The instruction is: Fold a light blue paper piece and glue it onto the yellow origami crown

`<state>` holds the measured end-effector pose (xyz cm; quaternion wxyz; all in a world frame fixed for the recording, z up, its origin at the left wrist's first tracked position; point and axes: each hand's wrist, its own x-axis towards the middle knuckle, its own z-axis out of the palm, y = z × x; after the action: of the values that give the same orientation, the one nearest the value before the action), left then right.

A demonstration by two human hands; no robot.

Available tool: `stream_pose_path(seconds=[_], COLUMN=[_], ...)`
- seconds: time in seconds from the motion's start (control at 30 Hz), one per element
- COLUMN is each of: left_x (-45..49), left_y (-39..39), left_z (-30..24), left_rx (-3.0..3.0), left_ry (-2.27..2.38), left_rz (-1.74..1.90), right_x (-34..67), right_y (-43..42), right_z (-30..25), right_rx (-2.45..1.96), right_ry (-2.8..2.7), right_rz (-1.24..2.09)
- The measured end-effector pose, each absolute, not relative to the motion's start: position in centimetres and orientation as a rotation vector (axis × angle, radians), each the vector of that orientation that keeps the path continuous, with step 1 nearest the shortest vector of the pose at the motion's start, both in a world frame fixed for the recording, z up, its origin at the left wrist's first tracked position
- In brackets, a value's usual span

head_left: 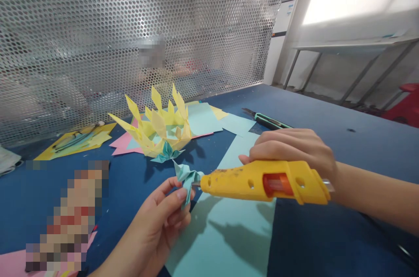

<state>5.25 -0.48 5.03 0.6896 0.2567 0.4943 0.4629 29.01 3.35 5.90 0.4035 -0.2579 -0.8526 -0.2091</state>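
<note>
Between the fingertips of my left hand (166, 216) is a light blue folded paper flower (188, 177). My right hand (293, 150) grips a yellow hot glue gun (242, 181), held sideways with its nozzle pointing left. The nozzle tip meets the flower's underside or comes very close to it; I cannot tell which. Just beyond stands a yellow paper crown (163, 126) with pointed tips. Another blue folded paper flower (167, 153) sits at the crown's front lower edge. Beneath both hands lies a long light blue paper sheet (225, 229).
A utility knife (266, 120) rests behind my right hand. Coloured papers (204, 119) lie around the crown, and a yellow sheet (75, 141) with tools on it is at left. A perforated metal screen (131, 19) borders the blue table (327, 115). One lower-left area is pixelated.
</note>
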Motion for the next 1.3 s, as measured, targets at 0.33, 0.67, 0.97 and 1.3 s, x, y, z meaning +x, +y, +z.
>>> stream_pose_path(seconds=[0.33,0.67,0.97,1.3], left_x=[5.33,5.50,5.20,5.29], left_y=[-0.74,-1.13,-0.67,-1.06], left_z=[5.04,5.03,4.58,4.76], left_rx=[0.582,0.630,0.651,0.614], left_ry=[1.176,1.200,1.191,1.199], left_rz=[1.044,1.061,1.005,1.067], right_x=[28.99,29.04,28.85,29.05], right_y=[3.20,3.73,3.34,3.27], right_z=[6.07,5.88,6.14,6.26], right_rx=[-0.648,-0.628,-0.691,-0.688], right_ry=[-2.150,-2.109,-2.124,-2.162], right_rz=[-0.545,-0.581,-0.535,-0.529])
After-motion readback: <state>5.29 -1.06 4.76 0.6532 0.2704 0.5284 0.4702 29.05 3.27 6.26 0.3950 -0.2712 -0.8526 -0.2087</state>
